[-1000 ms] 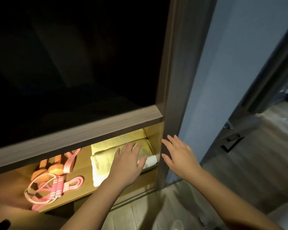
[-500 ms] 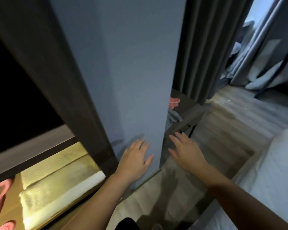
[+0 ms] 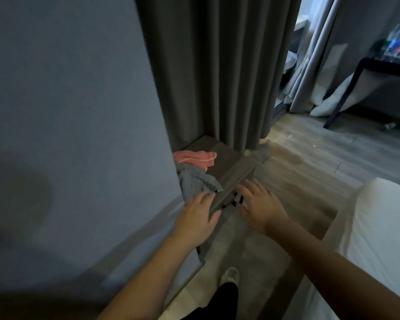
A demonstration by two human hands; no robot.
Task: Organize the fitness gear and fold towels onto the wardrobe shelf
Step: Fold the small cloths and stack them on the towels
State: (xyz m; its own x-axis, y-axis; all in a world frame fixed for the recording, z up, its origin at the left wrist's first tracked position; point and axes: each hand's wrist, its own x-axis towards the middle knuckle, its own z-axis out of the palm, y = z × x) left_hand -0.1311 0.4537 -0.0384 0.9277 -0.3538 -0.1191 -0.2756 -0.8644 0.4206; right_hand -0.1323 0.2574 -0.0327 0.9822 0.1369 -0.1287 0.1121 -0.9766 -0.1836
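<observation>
Grey towel (image 3: 198, 181) lies crumpled on the nightstand (image 3: 231, 165), against the wall (image 3: 67, 112) on its left side, with a pink towel (image 3: 194, 158) just beyond it, by the dark curtain (image 3: 217, 65). The left hand (image 3: 195, 215), fingers spread and holding nothing, hovers at the grey towel's near edge; I cannot tell whether it touches. The right hand (image 3: 259, 204), likewise flat and empty, is in front of the drawer handle (image 3: 229, 203).

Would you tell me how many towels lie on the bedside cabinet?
2: a pink towel at the back, a grey towel in front; the wall may hide more.
</observation>
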